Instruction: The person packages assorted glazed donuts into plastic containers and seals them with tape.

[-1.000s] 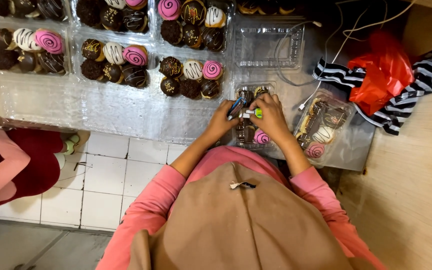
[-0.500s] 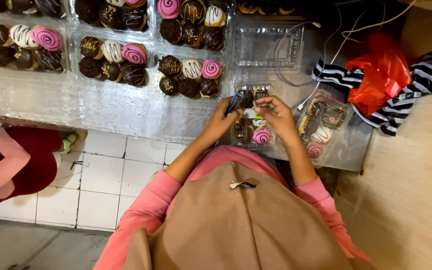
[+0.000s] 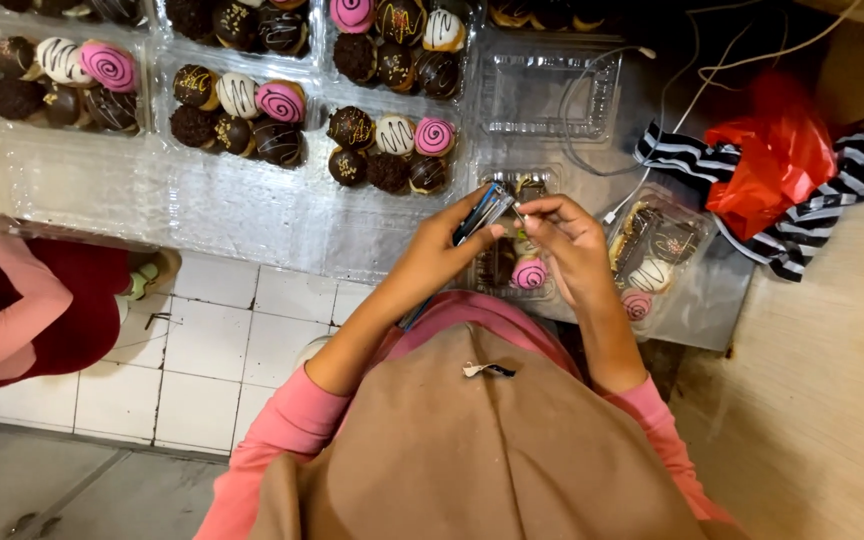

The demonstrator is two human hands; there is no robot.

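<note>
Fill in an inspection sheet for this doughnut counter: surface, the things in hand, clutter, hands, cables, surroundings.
Surface: counter under shiny clear film.
Things in hand: blue stapler; clear box of doughnuts beneath the hands.
Clutter: empty clear tray; red plastic bag on a striped cloth; filled doughnut boxes.
Hands: left hand has its grip around the stapler; right hand pinches at the stapler's tip.
Cables: white cable loops over the counter.
Surroundings: white tiled floor; another person's pink sleeve at left.
</note>
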